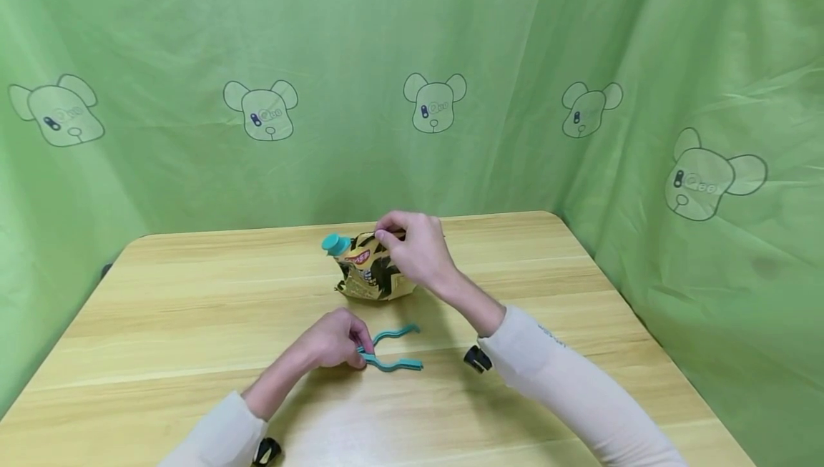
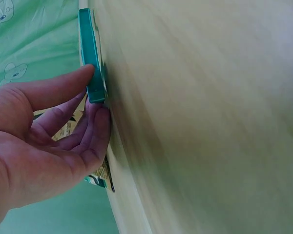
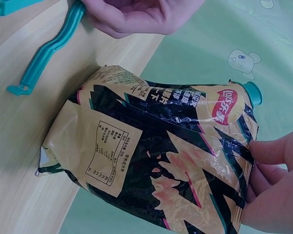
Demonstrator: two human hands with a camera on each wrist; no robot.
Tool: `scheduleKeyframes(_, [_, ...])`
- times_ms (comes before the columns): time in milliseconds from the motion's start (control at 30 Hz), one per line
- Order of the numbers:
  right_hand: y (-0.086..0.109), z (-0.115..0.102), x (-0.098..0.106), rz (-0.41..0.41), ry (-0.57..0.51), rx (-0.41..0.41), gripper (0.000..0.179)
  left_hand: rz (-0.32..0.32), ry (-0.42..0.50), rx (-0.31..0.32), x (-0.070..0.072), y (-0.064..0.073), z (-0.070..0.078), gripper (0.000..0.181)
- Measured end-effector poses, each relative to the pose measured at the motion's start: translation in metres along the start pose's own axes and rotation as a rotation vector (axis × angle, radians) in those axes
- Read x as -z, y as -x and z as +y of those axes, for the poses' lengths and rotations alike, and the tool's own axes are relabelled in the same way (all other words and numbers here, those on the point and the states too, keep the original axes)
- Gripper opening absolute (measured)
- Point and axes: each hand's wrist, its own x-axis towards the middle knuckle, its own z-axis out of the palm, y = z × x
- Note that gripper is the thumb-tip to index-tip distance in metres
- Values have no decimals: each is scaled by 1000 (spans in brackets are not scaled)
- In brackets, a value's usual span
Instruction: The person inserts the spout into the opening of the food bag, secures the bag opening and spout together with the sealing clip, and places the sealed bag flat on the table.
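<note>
Pinches the top edge of a snack bag [image 3: 151, 156] with the right hand [image 1: 421, 247]. Stands that bag on the far part of the desk [image 1: 193, 324], with a round blue-green cap [image 1: 335, 244] at its top left corner. Pinches a blue-green clip [image 2: 89, 44] near its joined end with the left hand [image 1: 331, 339]. Shows two wavy arms on the clip, spread apart and pointing right, nearer than the bag and not touching it. Cannot tell for sure about the clip touching the desk.

Seems light and thin for the bag, soft and easy to crumple. Could be slippery on the shiny sides. Might break any food inside with a hard squeeze, so best to hold just the flat top edge. Seems light and stiff for the clip, maybe plastic. Best to hold it by the joined end, leaving both arms free. Might snap with too much bending.

Behind and on the sides, green cloth [image 1: 360, 23] with bear faces drawn on it. By the pale sleeves [image 1: 560, 377], small black things [image 1: 477, 359], too hard to make out. Might bump the cap at that corner. Might also bump the right hand, right there on the top edge.
</note>
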Motion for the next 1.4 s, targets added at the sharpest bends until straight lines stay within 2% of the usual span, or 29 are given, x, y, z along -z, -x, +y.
scheduleKeyframes(200, [0, 1, 0, 3, 6, 0, 10, 31, 25, 13, 9, 6, -1, 22])
scheduleKeyframes(367, [0, 1, 0, 5, 6, -4, 9, 48, 26, -1, 19, 9, -2, 21])
scheduleKeyframes(467, [0, 1, 0, 3, -4, -7, 9, 68, 37, 22, 27, 11, -4, 22])
scheduleKeyframes(700, [0, 1, 0, -2, -12, -12, 9, 108, 32, 69, 54, 19, -7, 22])
scheduleKeyframes(1067, [-1, 0, 0, -8, -18, -12, 9, 111, 42, 85, 103, 40, -18, 17])
scheduleKeyframes(1400, [-1, 0, -2, -7, -17, -12, 9, 178, 38, 79, 131, 52, -21, 13])
